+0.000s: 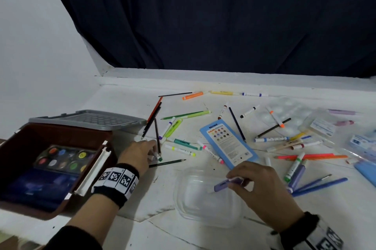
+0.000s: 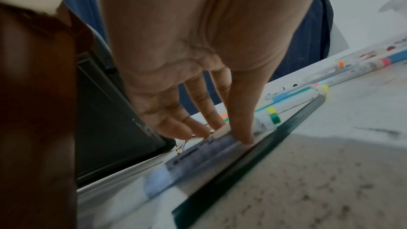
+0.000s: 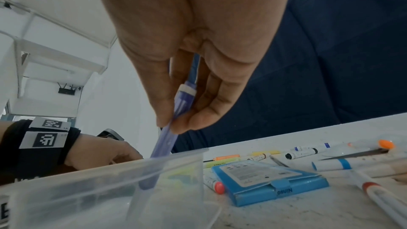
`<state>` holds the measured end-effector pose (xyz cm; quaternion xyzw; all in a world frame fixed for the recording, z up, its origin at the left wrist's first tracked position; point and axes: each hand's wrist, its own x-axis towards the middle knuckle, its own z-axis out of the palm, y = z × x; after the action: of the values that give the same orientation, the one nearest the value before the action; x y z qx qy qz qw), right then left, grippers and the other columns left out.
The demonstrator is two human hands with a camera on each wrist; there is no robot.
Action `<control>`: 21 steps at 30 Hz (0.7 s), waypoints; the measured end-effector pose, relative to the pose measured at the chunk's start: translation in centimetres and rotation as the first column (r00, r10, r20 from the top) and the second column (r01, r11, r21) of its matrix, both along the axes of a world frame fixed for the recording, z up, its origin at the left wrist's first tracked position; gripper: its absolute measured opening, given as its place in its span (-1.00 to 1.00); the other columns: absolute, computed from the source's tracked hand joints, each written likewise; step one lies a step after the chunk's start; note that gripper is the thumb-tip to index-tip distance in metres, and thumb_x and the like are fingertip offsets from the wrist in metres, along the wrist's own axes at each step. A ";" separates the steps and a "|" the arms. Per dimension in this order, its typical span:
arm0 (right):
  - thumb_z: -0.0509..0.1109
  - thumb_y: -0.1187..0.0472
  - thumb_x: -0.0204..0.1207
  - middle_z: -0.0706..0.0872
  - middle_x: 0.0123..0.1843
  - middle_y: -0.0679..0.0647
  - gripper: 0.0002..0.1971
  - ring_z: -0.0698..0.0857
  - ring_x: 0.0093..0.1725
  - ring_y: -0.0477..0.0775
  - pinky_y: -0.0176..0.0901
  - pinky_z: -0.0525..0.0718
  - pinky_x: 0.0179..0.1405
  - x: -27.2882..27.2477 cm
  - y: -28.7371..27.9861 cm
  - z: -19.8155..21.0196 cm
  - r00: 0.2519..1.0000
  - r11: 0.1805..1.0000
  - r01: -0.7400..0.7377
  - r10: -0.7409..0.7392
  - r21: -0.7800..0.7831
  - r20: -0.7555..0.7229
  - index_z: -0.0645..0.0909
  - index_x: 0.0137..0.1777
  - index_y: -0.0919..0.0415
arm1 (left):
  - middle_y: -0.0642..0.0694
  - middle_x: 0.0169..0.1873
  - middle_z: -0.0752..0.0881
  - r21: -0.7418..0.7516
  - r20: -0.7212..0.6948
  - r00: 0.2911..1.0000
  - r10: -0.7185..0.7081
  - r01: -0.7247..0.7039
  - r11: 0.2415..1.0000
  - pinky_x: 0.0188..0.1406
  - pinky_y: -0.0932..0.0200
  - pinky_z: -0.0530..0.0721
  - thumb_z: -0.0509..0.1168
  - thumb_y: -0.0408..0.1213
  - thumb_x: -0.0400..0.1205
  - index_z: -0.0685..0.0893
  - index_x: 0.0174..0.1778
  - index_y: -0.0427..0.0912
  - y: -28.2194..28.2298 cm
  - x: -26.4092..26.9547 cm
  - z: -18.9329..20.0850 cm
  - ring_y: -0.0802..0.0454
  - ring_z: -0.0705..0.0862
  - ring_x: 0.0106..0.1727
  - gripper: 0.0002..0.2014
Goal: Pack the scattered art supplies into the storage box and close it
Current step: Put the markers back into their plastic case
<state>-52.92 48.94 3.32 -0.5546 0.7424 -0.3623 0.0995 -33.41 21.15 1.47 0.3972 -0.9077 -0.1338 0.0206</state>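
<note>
The brown storage box (image 1: 61,133) stands open at the left, its grey lid (image 1: 91,119) lying back. A paint palette (image 1: 65,158) sits inside. Just right of the box, my left hand (image 1: 153,153) (image 2: 226,137) pinches a white marker with a green cap (image 1: 158,157) low on the table, beside a dark green pencil (image 1: 168,163) (image 2: 253,159). My right hand (image 1: 237,181) (image 3: 174,124) grips a purple pen (image 1: 223,184) (image 3: 163,145), whose lower end dips into a clear plastic container (image 1: 177,194) (image 3: 110,171).
Several markers, pencils and brushes lie scattered over the white table (image 1: 142,199). A blue pencil case (image 1: 225,142) (image 3: 264,177) lies in the middle. At the back right are a clear mixing tray (image 1: 284,115) and plastic packets (image 1: 321,125). A dark curtain (image 1: 203,15) hangs behind.
</note>
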 end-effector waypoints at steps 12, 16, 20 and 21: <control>0.55 0.23 0.46 0.63 -0.12 -0.39 -0.77 0.60 0.03 -0.36 -0.63 0.50 -0.11 0.8 -0.2 0.4 0.999 0.991 0.037 -0.035 0.125 -0.020 0.77 0.00 -0.14 | -0.07 -0.39 0.72 0.082 -0.757 0.652 -0.041 0.157 0.984 -0.29 0.20 0.66 0.57 -0.09 0.49 0.71 -0.15 -0.05 6.1 -0.9 7.9 -0.03 0.72 -0.36 -0.80; 0.55 0.19 0.47 0.62 -0.15 -0.41 -0.78 0.58 0.09 -0.33 -0.59 0.52 -0.06 1.0 0.0 0.2 0.997 0.988 0.072 -0.071 0.139 -0.010 0.75 0.02 -0.17 | -0.17 -0.46 0.67 0.220 -0.770 0.639 -0.002 0.268 0.938 -0.41 -0.03 0.63 0.54 0.08 0.51 0.79 -0.18 -0.08 8.2 -0.1 7.2 -0.24 0.65 -0.41 -0.72; 0.55 0.22 0.46 0.64 -0.12 -0.37 -0.78 0.59 0.09 -0.33 -0.59 0.52 -0.05 1.1 0.5 0.2 0.995 0.988 0.101 -0.100 0.116 -0.012 0.76 0.02 -0.12 | 0.07 -0.45 0.73 0.185 -0.642 0.756 -0.128 0.315 0.931 -0.38 0.30 0.57 0.58 -0.01 0.41 0.83 -0.31 0.05 9.8 0.1 5.0 0.10 0.64 -0.46 -0.87; 0.55 0.23 0.45 0.65 -0.12 -0.35 -0.78 0.59 0.08 -0.30 -0.59 0.53 -0.06 1.0 0.5 0.1 0.995 0.988 0.101 -0.099 0.115 -0.018 0.77 0.01 -0.12 | 0.14 -0.45 0.72 0.153 -0.588 0.790 -0.175 0.320 0.935 -0.37 0.42 0.50 0.59 -0.01 0.40 0.83 -0.32 0.06 10.0 0.0 4.6 0.14 0.64 -0.44 -0.87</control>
<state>-51.89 49.47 3.46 -0.5122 0.7897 -0.3196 0.1087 -33.37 31.15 6.05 0.2159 -0.8813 -0.3574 0.2215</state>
